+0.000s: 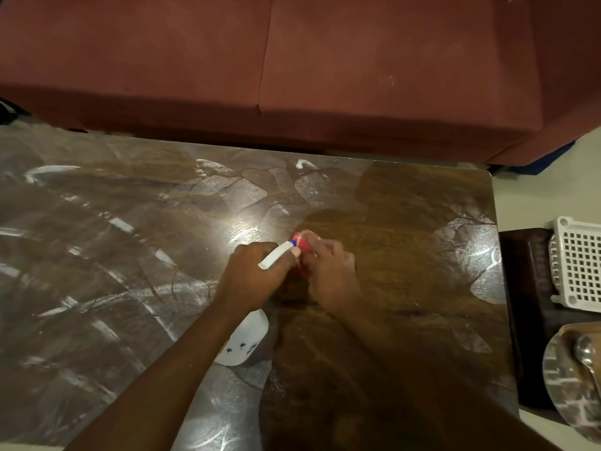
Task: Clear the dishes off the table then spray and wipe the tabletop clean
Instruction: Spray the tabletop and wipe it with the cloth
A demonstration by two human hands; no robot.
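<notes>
Left hand is closed round the spray bottle; a red cloth is gripped by the right hand on the counter.

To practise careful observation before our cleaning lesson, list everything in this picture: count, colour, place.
table: 1, dark brown, white smears, centre
sofa: 1, maroon, behind the table
spray bottle: 1, white, blue nozzle, over the table's middle
cloth: 1, red, blurred, table's middle
basket: 1, white, right edge
side table: 1, dark brown, right of the table
plate: 1, grey marbled, lower right
spoon: 1, silver, on the plate
left hand: 1, grips the spray bottle
right hand: 1, holds the cloth
</notes>
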